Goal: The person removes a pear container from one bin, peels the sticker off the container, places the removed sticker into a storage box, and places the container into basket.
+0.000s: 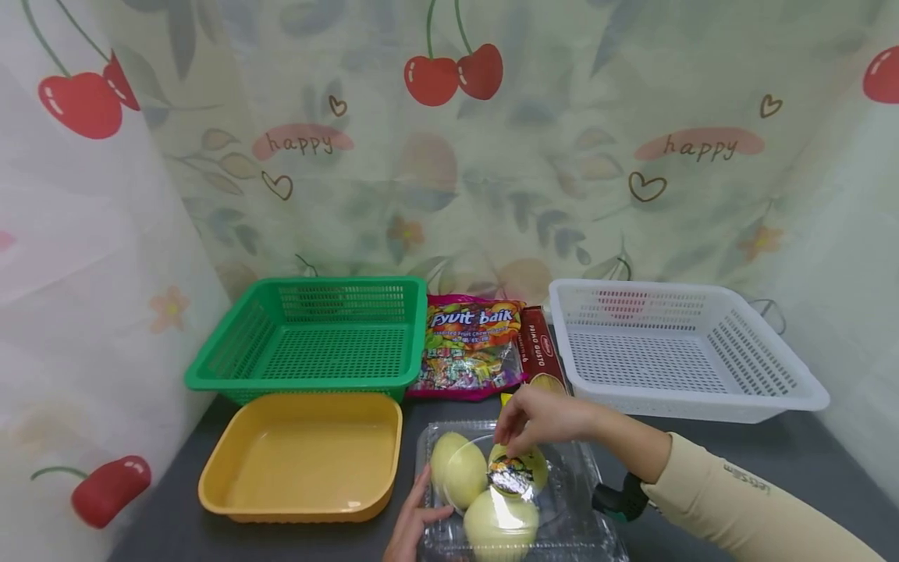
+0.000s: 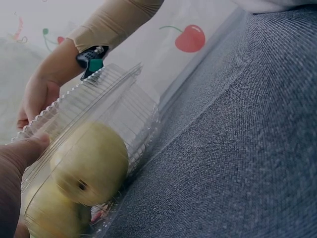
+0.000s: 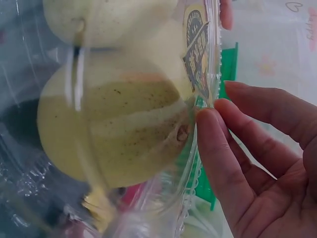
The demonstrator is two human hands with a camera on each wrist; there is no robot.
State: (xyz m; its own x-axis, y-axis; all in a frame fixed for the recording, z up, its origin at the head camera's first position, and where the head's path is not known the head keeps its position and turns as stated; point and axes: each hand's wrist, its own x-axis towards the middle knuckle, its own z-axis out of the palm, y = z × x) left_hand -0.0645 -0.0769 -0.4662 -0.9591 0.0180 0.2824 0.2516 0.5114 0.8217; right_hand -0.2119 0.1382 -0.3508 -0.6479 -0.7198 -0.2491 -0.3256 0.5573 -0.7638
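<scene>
A clear plastic clamshell box point(image 1: 576, 499) with pale yellow-green pears point(image 1: 501, 524) inside lies at the front of the dark table. On its lid is a dark, colourful sticker point(image 1: 515, 473). My right hand point(image 1: 537, 417) reaches over the lid from the right. In the right wrist view its thumb and fingertip pinch the edge of the sticker point(image 3: 197, 62). At the box's left side, my left hand point(image 1: 413, 521) grips the edge. The left thumb lies on the lid in the left wrist view, and the other fingers are mostly hidden.
A yellow basin point(image 1: 302, 457) stands left of the box, with a green basket point(image 1: 309, 386) behind it. A white basket point(image 1: 691, 402) is at the back right. Between the baskets lie a candy bag point(image 1: 470, 343) and a dark red packet point(image 1: 539, 343).
</scene>
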